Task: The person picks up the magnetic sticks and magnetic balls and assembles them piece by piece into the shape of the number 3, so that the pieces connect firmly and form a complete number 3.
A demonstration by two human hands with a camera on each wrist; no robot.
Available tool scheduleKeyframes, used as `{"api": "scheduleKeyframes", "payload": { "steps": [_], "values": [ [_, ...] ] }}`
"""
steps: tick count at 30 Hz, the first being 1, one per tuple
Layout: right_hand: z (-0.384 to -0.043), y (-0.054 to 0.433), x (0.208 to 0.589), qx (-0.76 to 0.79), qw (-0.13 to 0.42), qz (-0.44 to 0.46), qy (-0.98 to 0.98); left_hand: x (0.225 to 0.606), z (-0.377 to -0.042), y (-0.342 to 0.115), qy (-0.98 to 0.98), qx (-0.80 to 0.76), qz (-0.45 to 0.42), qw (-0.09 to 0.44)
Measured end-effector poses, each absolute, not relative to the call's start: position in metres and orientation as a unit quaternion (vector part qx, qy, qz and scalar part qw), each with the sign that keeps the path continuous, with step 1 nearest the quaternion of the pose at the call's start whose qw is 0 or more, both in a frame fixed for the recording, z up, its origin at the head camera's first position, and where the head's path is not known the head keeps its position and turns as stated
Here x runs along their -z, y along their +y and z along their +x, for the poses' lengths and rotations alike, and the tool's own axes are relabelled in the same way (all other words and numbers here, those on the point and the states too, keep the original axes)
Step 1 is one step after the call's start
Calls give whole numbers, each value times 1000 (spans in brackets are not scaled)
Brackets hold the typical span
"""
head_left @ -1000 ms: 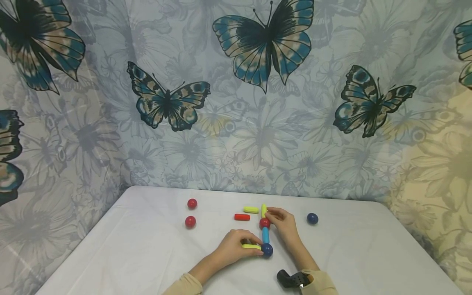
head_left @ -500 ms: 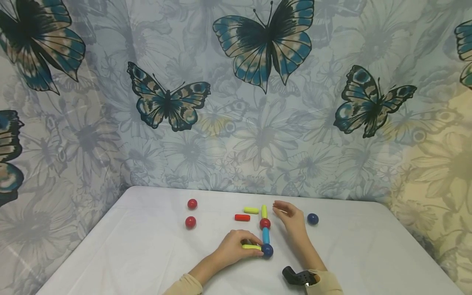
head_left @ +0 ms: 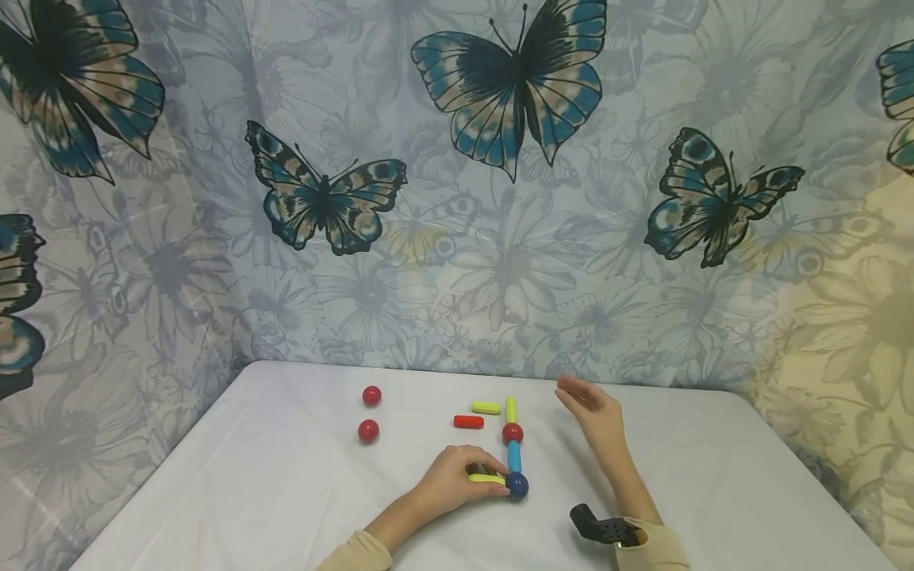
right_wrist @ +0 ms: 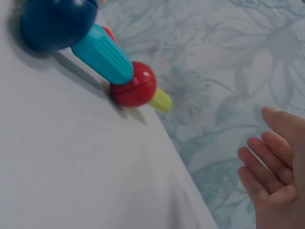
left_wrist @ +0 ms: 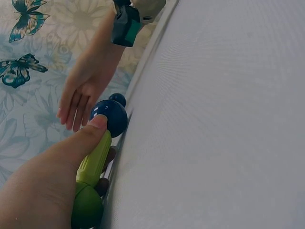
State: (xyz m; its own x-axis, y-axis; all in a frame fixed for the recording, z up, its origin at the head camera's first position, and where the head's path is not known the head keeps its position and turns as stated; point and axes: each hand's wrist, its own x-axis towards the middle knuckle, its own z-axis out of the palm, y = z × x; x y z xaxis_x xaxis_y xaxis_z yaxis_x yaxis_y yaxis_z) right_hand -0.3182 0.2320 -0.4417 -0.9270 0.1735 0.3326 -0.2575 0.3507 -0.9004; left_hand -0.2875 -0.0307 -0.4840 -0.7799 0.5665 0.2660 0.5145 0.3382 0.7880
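1. Ball-and-rod chain [head_left: 514,454] lies on the desk [head_left: 271,492] between the two hands, its near corner right at the left fingertips; steadying that corner looks like the step in hand.
2. Left hand [head_left: 457,476] pinches the near yellow rod [head_left: 485,478], and its thumb tip touches the blue ball [head_left: 517,485]. That seems a sound hold — it bears on the joint itself. Pressure is best light and level, along the rod, so the row beyond the fingers doesn't swing.
3. Right hand [head_left: 596,416] hangs raised beyond the chain's other side, fingers extended, holding nothing. It should pass wide of the row; a brush from it or the black wrist device [head_left: 603,527] could knock a joint askew.
4. Leading away from the left fingertips come the glossy dark-blue ball, a ribbed light-blue rod [head_left: 514,460], a shiny red ball [head_left: 512,433] with a seam, then the far yellow rod [head_left: 510,409], its outer end without a ball. At the blue ball the chain turns a corner towards the left palm.
5. Within the left hand's grasp, the wrist view shows a green ball [left_wrist: 87,207] at the pinched rod's other end — how firmly joined, I cannot tell.
6. Past the left hand, a red rod [head_left: 468,422] and a loose yellow rod [head_left: 486,408] lie beside the chain, apart from it.
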Motion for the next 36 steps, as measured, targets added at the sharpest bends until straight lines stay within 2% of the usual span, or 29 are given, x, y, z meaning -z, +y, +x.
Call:
{"api": "scheduleKeyframes", "payload": {
  "steps": [8, 19, 36],
  "values": [
    [-315, 258, 441, -538, 196, 12, -820, 485, -287, -31, 817, -473, 329, 25],
    [-312, 283, 446, -499, 123, 21, -857, 486, -288, -31, 819, -471, 327, 25],
    [-311, 293, 456, -484, 78, 6, -871, 485, -288, -31, 819, -472, 325, 31]
  ]
}}
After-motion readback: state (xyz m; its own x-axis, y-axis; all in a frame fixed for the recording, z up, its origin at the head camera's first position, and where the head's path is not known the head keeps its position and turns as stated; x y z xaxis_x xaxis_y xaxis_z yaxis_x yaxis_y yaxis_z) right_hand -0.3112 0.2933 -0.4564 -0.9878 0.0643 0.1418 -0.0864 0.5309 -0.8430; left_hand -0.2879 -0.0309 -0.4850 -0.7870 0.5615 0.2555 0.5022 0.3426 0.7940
